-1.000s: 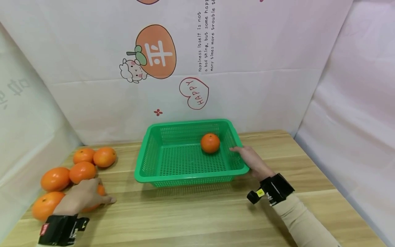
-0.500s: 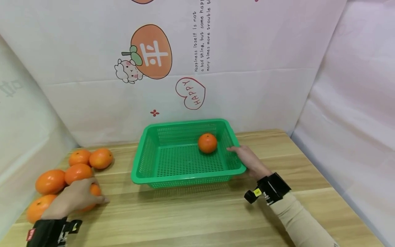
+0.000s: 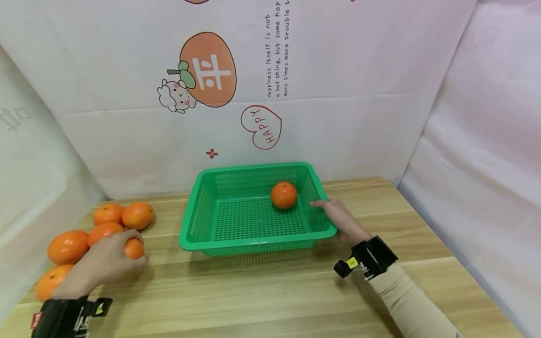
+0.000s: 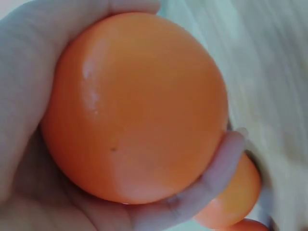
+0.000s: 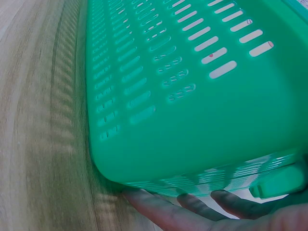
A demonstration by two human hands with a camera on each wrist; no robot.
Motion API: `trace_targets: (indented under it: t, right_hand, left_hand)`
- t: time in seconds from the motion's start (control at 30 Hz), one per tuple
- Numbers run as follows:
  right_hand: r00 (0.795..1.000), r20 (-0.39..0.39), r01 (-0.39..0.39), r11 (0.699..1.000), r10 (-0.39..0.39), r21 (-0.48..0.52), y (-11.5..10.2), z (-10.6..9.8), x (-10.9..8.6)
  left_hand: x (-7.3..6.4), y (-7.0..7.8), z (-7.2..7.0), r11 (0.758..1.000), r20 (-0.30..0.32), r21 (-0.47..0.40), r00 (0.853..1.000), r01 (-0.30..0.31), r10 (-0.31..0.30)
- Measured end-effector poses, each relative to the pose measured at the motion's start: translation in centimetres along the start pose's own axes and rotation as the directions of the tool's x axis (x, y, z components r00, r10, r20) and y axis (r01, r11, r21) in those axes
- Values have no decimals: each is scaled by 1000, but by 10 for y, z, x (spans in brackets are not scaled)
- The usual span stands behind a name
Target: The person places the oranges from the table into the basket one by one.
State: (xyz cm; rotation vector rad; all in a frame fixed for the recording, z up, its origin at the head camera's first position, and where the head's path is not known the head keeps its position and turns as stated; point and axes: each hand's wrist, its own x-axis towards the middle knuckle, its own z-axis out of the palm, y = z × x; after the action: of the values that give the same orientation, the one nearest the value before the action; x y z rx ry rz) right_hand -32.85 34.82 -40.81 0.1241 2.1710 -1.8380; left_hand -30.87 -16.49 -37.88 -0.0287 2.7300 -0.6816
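Note:
At the left of the table my left hand (image 3: pixel 103 263) grips an orange (image 3: pixel 134 249), fingers and thumb curled round its sides. The left wrist view has this orange (image 4: pixel 139 110) large in the palm. In the middle stands a green plastic basket (image 3: pixel 258 245) with slotted walls. My right hand (image 3: pixel 344 220) holds its right rim, thumb over the inner side and fingers on the outside. Those fingers touch the basket's outer wall (image 5: pixel 216 125) in the right wrist view. A single orange (image 3: pixel 284 195) lies inside the basket, toward its right end.
Several more oranges lie left of the basket, among them one large orange (image 3: pixel 68 247) and a rear orange (image 3: pixel 138 215). The wooden table (image 3: pixel 236 300) is bounded by a printed white cloth (image 3: pixel 338 131) behind and plain cloth at both sides.
My left hand has closed round the orange and raised it slightly, up and away from the table. The right hand keeps its hold on the basket, which stays in place.

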Motion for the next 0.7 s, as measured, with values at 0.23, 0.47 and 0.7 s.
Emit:
trace_targets:
  t: [0.23, 0.47, 0.7]
  right_hand:
    - [1000, 8, 6, 1000, -6, 11, 0, 0, 0]
    - [1000, 4, 4, 1000, -4, 5, -1, 0, 1]
    - [1000, 8, 2, 1000, -2, 5, 1, 0, 1]
  left_hand:
    - [-15, -8, 14, 739, -613, -481, 784, -472, 101]
    - [-28, -1, -7, 708, -695, -481, 717, -517, 52]
    - [-35, 6, -33, 687, -683, -488, 726, -538, 84]
